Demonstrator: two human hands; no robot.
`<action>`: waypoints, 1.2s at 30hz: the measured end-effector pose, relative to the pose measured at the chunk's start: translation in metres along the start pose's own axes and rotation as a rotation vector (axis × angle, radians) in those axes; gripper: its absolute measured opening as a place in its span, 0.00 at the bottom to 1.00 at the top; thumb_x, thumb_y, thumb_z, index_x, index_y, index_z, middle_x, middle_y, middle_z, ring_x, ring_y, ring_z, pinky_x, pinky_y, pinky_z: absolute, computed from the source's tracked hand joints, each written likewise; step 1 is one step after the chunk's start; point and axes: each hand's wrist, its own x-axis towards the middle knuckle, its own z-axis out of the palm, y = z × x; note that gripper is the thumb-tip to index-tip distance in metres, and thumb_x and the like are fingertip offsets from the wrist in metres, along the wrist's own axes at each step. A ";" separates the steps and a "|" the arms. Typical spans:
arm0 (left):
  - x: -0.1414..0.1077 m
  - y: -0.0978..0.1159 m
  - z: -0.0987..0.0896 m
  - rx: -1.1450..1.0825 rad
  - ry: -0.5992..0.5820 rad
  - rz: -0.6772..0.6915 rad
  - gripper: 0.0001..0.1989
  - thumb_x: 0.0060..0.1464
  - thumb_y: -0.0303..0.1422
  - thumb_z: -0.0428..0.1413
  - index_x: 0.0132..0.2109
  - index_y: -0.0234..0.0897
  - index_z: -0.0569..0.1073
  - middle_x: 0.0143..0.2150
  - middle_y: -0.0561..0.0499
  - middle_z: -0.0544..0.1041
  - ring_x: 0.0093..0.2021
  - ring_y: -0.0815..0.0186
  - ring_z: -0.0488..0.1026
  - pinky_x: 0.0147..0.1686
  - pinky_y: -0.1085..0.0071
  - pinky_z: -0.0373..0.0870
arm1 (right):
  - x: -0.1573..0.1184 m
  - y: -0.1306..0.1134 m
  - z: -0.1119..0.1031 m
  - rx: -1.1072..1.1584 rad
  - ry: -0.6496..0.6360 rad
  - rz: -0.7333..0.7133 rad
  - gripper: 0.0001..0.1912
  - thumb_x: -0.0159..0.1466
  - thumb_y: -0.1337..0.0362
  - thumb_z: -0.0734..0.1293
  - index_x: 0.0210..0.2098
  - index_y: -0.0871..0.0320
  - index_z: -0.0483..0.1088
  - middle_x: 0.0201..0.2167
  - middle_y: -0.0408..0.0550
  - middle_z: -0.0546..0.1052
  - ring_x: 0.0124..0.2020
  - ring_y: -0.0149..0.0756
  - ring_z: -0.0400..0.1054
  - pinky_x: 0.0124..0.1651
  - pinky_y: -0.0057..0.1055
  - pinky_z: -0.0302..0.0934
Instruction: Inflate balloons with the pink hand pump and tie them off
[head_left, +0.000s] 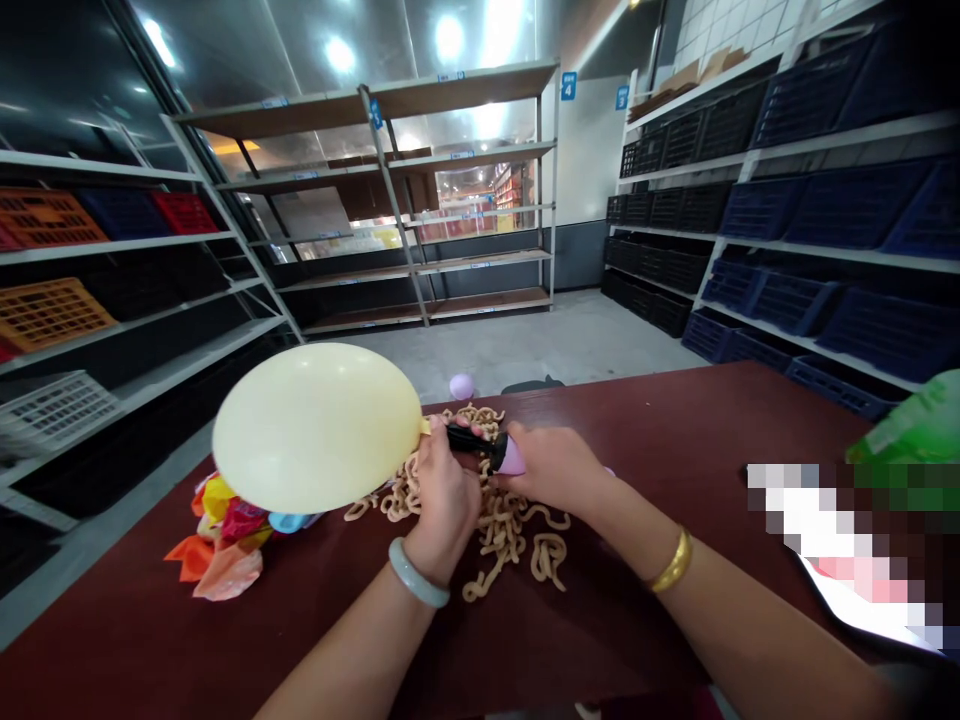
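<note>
- From my end, via head cam: step in hand looks like inflating the pale yellow balloon (319, 425) w/ a black hand pump (471, 440).
- Balloon's big & taut-looking, out to the left, raised above the table (660, 430), its neck (426, 427) pointing right toward the pump.
- My L hand (450, 490) is clasped round the join of neck & pump; exact finger placement partly hidden, can't tell whether the neck's fully seated on the nozzle.
- My R hand (559, 460) grips the pump's purple end (513, 457), just right of the L hand. Can't tell stroke position from one view.
- Under & around both hands: loose tan curly strands (502, 540), approx mid-table. Pile of limp multicolored balloons (232, 530) lies lower left, near the yellow one.
- Next move, my call: if more air's wanted, R hand needs a straight push/pull in line w/ the barrel, L hand steady.
- If it's full enough, calls for a tight L pinch on the neck b4 the pump comes off, else air escapes.
</note>
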 end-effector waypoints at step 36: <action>0.055 0.072 -0.031 0.027 0.120 0.041 0.14 0.50 0.33 0.52 0.23 0.39 0.53 0.19 0.55 0.59 0.18 0.72 0.60 0.16 0.77 0.51 | 0.004 0.116 -0.002 -0.163 -0.220 0.435 0.23 0.59 0.52 0.65 0.49 0.56 0.68 0.46 0.59 0.75 0.47 0.53 0.69 0.43 0.42 0.60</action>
